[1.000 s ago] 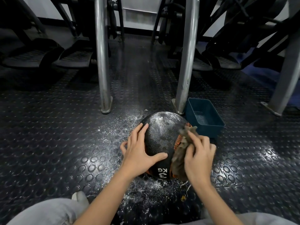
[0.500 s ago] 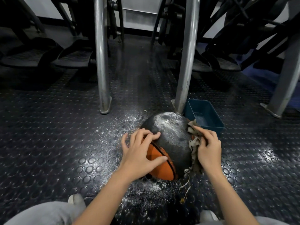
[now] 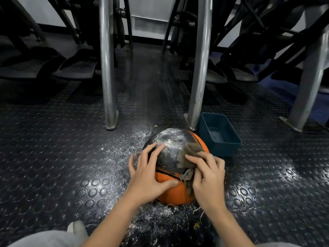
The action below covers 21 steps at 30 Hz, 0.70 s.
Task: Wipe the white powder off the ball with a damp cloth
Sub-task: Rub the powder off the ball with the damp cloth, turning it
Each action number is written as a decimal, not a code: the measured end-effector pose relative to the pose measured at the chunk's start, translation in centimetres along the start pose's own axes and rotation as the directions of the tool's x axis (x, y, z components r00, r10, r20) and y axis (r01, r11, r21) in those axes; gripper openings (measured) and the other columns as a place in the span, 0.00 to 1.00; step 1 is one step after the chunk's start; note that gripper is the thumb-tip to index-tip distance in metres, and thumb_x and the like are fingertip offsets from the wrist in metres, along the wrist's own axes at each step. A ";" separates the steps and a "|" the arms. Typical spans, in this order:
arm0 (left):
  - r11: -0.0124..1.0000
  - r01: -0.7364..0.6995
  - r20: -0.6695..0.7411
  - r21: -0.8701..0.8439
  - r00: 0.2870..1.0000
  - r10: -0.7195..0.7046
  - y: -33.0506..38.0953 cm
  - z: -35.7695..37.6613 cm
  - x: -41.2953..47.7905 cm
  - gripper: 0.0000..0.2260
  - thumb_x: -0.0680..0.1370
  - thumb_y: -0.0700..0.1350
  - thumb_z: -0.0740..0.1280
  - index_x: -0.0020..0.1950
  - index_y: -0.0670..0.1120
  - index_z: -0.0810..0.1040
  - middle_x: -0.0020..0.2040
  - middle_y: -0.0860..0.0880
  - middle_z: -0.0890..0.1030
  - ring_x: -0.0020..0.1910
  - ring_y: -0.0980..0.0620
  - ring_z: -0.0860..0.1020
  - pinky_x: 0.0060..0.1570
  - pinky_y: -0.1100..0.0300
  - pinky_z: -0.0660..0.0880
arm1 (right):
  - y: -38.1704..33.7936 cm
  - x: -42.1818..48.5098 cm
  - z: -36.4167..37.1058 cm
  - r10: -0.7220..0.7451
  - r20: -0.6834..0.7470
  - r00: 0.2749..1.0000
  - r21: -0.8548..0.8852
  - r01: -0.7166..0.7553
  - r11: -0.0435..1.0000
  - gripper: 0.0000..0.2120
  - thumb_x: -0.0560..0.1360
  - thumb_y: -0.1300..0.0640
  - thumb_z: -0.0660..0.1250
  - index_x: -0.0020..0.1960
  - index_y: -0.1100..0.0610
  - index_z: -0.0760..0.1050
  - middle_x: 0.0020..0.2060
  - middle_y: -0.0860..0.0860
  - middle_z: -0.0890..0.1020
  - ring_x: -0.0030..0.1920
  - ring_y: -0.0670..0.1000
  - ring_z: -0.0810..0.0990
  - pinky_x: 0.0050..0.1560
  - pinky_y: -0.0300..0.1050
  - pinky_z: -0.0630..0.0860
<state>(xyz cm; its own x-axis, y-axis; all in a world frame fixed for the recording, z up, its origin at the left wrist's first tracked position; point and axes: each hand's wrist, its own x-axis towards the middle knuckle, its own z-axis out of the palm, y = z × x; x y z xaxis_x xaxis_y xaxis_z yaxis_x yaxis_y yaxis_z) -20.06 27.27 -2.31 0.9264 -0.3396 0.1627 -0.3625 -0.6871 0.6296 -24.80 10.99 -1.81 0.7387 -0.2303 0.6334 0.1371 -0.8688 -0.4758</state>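
A black and orange ball (image 3: 170,152) lies on the studded rubber floor, its black top dusted with white powder. My left hand (image 3: 147,172) rests on the ball's left side with fingers spread, thumb on the orange panel. A brown-grey cloth (image 3: 187,154) lies on the ball's upper right. My right hand (image 3: 206,173) presses it against the ball with the fingers bent over it. Part of the cloth hangs down below the palm.
A dark teal tub (image 3: 220,134) with a little water stands just right of the ball. Two chrome machine legs (image 3: 106,68) (image 3: 197,77) rise behind it, and a grey leg (image 3: 309,82) at right. White powder (image 3: 156,220) is scattered on the floor around the ball.
The ball has rolled, bringing the orange panel toward me. My right hand with the cloth has moved from the ball's right side up onto its top. My left hand shifted its grip.
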 end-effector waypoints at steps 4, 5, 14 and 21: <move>1.000 -0.005 0.018 -0.014 1.000 0.005 0.4 0.0 -0.3 0.43 0.58 0.75 0.64 0.64 0.76 0.40 0.67 0.70 0.43 0.65 0.70 0.43 0.69 0.50 0.28 | 3.2 3.5 -0.2 0.268 0.090 0.959 0.130 -0.278 0.952 0.21 0.76 0.71 0.57 0.52 0.48 0.78 0.50 0.47 0.75 0.53 0.53 0.70 0.54 0.49 0.68; 1.000 -0.009 0.024 -0.012 1.000 0.009 0.6 0.1 -0.3 0.43 0.61 0.73 0.67 0.64 0.76 0.41 0.67 0.70 0.43 0.64 0.71 0.42 0.69 0.49 0.28 | 3.8 4.2 -0.2 0.335 0.092 0.938 0.160 -0.346 0.924 0.21 0.76 0.72 0.57 0.52 0.47 0.76 0.49 0.48 0.75 0.54 0.55 0.72 0.57 0.49 0.68; 0.999 -0.012 0.001 -0.034 1.000 0.012 0.6 0.6 -0.3 0.42 0.63 0.70 0.68 0.65 0.75 0.40 0.69 0.68 0.44 0.70 0.66 0.46 0.70 0.48 0.28 | -1.8 0.0 0.2 -0.039 0.051 0.998 -0.096 0.043 0.994 0.16 0.73 0.58 0.56 0.52 0.54 0.81 0.51 0.50 0.78 0.48 0.49 0.64 0.46 0.48 0.68; 0.998 0.005 0.013 -0.062 1.000 -0.005 1.2 0.4 -0.1 0.43 0.61 0.69 0.72 0.64 0.75 0.44 0.68 0.69 0.45 0.64 0.70 0.44 0.70 0.46 0.28 | 2.6 3.1 -0.5 0.473 0.074 0.878 0.059 -0.477 0.877 0.17 0.79 0.65 0.55 0.61 0.52 0.75 0.53 0.51 0.69 0.56 0.53 0.64 0.51 0.35 0.55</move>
<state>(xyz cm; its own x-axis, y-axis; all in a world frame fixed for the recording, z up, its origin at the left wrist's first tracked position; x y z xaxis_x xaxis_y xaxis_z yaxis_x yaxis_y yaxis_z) -20.66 26.18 -1.86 0.9267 -0.3445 0.1503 -0.3505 -0.6479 0.6763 -22.47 7.80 -0.80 0.7624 -0.5805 0.2860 -0.1935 -0.6262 -0.7552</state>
